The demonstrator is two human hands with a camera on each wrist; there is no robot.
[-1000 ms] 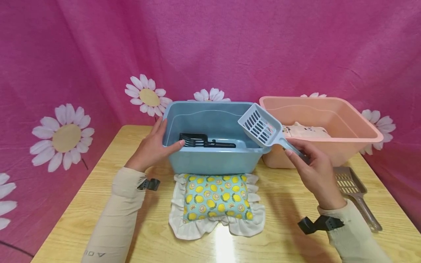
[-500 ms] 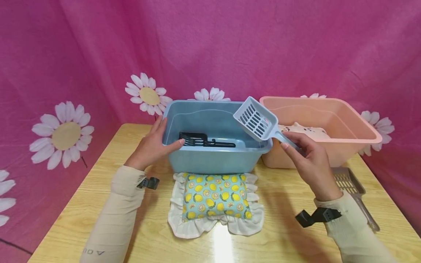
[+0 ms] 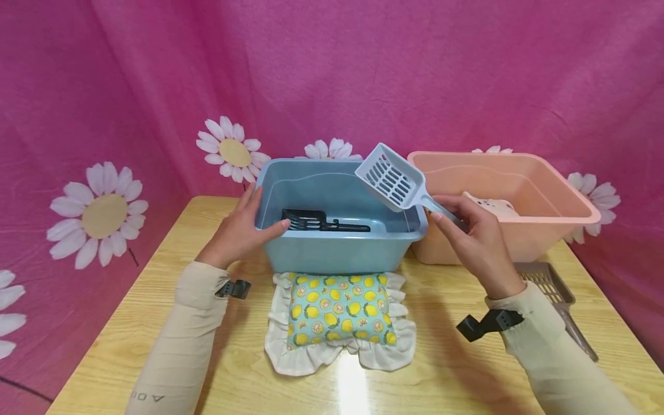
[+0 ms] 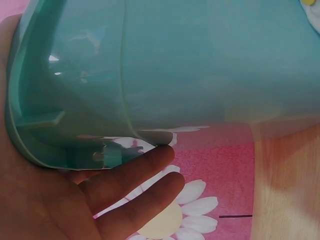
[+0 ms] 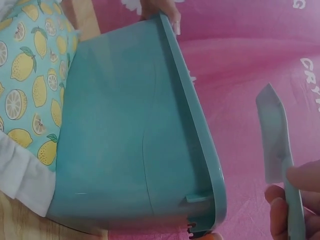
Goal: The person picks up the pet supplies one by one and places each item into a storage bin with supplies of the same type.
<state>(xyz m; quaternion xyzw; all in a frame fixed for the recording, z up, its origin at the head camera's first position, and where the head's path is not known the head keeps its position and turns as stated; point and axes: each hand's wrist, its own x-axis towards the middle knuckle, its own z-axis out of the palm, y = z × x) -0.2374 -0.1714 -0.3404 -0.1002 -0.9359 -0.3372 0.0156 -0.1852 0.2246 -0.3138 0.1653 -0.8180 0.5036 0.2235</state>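
One pink flowered cloth (image 3: 441, 75) is hung behind one wooden table (image 3: 132, 328). Two bins are set side by side: a blue bin (image 3: 342, 253), and at its right a pink bin (image 3: 539, 236). Open wood is seen between the blue bin and the table's left edge, and before the pink bin. One lemon-print pillow (image 3: 339, 311) is laid at the blue bin's front wall. Two hands are counted. The blue bin's left rim is touched by the left hand (image 3: 236, 230), fingers straight, thumb spread wide over the front edge. One light-blue scoop (image 3: 414, 195) is gripped by the right hand (image 3: 474, 242), fingers curled round its handle; it is held above the blue bin's right side. One brown scoop (image 3: 573, 323) is laid near the table's right edge. Black utensils (image 3: 311, 221) are seen inside the blue bin, number uncertain.
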